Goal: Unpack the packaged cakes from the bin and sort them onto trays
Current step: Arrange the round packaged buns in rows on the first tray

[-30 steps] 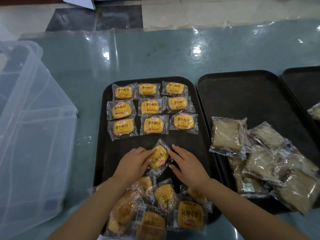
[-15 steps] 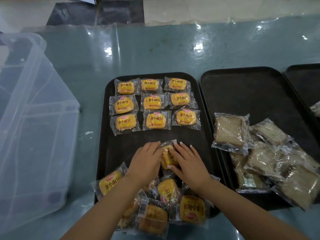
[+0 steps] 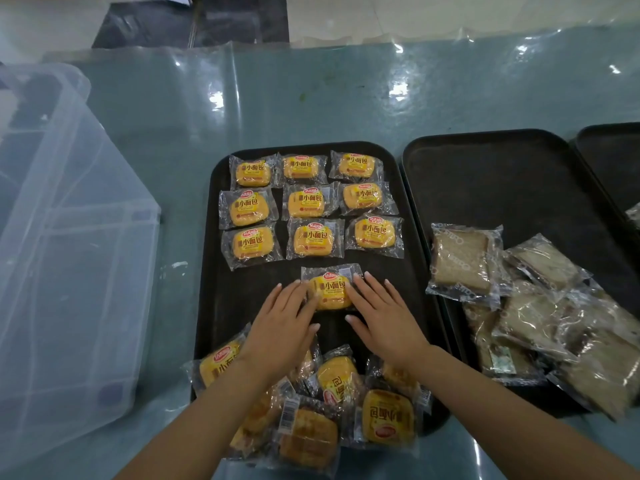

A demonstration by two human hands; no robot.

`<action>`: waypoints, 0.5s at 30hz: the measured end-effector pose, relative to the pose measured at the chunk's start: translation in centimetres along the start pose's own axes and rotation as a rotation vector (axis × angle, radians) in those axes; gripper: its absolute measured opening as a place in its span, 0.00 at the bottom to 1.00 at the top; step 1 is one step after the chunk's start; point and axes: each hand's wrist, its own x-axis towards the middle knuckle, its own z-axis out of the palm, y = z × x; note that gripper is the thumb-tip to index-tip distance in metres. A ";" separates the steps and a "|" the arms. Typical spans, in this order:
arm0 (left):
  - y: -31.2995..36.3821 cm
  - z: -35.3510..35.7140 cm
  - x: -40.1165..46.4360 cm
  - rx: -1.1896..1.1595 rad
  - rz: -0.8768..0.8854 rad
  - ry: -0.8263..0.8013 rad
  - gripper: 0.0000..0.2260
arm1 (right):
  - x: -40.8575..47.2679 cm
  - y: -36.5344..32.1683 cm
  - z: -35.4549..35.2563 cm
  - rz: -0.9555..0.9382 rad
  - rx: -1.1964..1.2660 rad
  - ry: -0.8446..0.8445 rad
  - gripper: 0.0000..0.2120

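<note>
Set label-up on the left tray [image 3: 214, 271], just nearer than the middle of the three neat rows of yellow cakes [image 3: 313, 201]: one more yellow packaged cake [image 3: 330, 292], squared to start a fourth row; flanked by both hands, left hand [image 3: 282, 329] touching its left edge, right hand [image 3: 382, 318] its right edge, fingers straight and flat, not curled round it; hands apart with only the cake between them.

Still unsorted at the near end of the same tray: a loose heap of yellow packs [image 3: 332, 410], some flipped or label-down, several overlapping; right of that tray, on the middle tray [image 3: 485, 174], a pile of pale brown sliced cakes [image 3: 540, 313] in clear wrap; further right, a third tray [image 3: 613, 154] with one wrapper corner showing at the edge; left of the left tray, a clear plastic bin [image 3: 69, 254] on the table [image 3: 311, 98], apparently holding nothing.

Likely handling: light, soft and easily squashed; wrapper glossy, probably slippery and crinkly, sliding readily on the tray; best nudged by the sides with flat fingers for alignment, or lifted by the crimped end seams or gently across the short sides rather than pressed from the top; probably about halfway through the yellow ones.
</note>
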 end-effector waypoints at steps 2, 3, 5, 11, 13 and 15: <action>0.2 0.1 0.2 0.000 -0.017 -0.022 0.26 | 0.0 -0.1 0.4 0.019 0.002 -0.059 0.28; 0.2 0.2 0.3 -0.004 -0.037 -0.053 0.28 | 0.1 -0.2 0.4 0.027 0.016 -0.076 0.29; 0.2 0.6 0.4 -0.004 -0.066 -0.104 0.30 | 0.4 -0.5 0.3 0.033 0.046 -0.093 0.32; -0.9 1.1 0.5 -0.028 -0.101 -0.095 0.33 | 1.7 -1.2 -0.1 0.041 0.088 -0.160 0.36; -0.9 0.9 0.6 -0.039 -0.109 -0.096 0.35 | 1.8 -1.3 -0.1 0.040 0.094 -0.177 0.36; -1.0 0.5 0.7 -0.047 -0.110 -0.108 0.37 | 1.8 -1.2 -0.3 0.035 0.090 -0.190 0.36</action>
